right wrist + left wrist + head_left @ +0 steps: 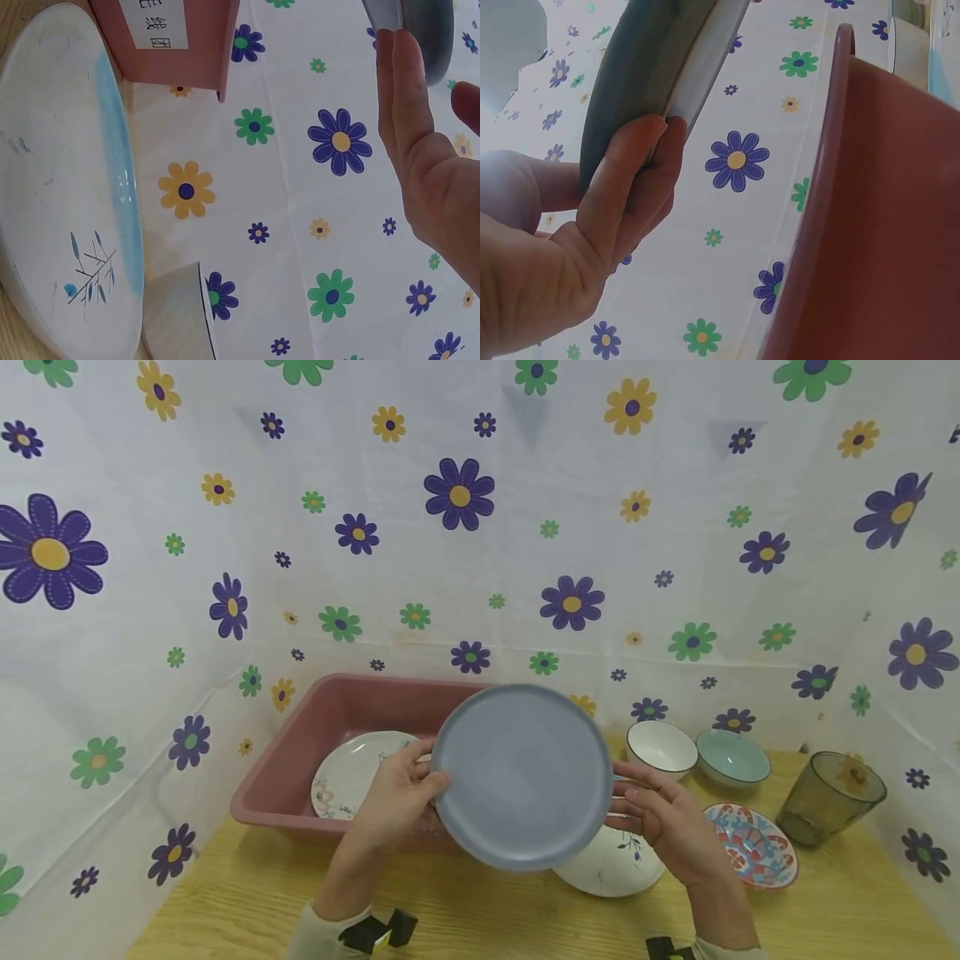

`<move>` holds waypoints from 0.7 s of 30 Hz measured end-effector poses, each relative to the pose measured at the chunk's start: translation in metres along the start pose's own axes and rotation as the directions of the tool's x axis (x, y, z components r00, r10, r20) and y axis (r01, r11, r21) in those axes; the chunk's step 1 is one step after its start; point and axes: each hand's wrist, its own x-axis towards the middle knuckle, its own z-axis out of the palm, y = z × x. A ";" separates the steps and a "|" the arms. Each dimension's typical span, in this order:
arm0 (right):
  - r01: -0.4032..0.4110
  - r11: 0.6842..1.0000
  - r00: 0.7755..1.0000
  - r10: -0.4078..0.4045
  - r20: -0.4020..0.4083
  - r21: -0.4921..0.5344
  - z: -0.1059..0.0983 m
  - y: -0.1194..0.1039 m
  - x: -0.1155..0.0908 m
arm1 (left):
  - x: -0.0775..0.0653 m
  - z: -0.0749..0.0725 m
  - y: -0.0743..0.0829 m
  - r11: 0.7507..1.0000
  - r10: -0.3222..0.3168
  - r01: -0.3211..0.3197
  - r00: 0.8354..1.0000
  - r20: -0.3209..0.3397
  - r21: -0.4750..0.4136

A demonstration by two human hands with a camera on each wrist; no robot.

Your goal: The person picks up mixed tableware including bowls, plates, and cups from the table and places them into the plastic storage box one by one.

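Observation:
A round grey-blue plate (525, 777) is held up in front of the person, its flat face toward the head camera. The left hand (392, 797) grips its left edge, thumb on the face and fingers behind, as the left wrist view also shows. At the opposite edge is the right hand (671, 827); its straight fingers (405, 82) reach the plate's rim, with the thumb standing apart. Behind and below the raised plate lies a white plate with a blue twig print (611, 868), partly covered by it.
A pink basin (273, 760) stands at the left, holding a white flower-patterned plate (348, 772). To the right are a white bowl (662, 747), a pale blue bowl (733, 757), a red-and-blue patterned dish (757, 852) and a brownish glass (828, 802). A flowered curtain (510, 560) encloses the wooden table (247, 902).

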 end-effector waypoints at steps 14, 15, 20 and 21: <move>-0.032 0.999 0.999 0.032 0.003 0.003 -0.004 -0.001 -0.002 | 0.001 -0.018 0.002 0.998 0.069 -0.070 0.993 -0.095 -0.005; -0.030 1.000 1.000 0.030 0.006 0.006 -0.004 -0.001 -0.002 | 0.001 -0.019 0.002 0.998 0.068 -0.069 0.992 -0.103 -0.011; -0.019 0.999 1.000 0.019 0.023 0.030 -0.004 -0.002 -0.002 | -0.001 -0.026 0.004 0.996 0.066 -0.074 0.987 -0.145 -0.049; -0.023 0.999 1.000 0.022 0.019 0.032 -0.004 -0.002 -0.002 | -0.001 -0.027 0.004 0.995 0.065 -0.075 0.986 -0.156 -0.058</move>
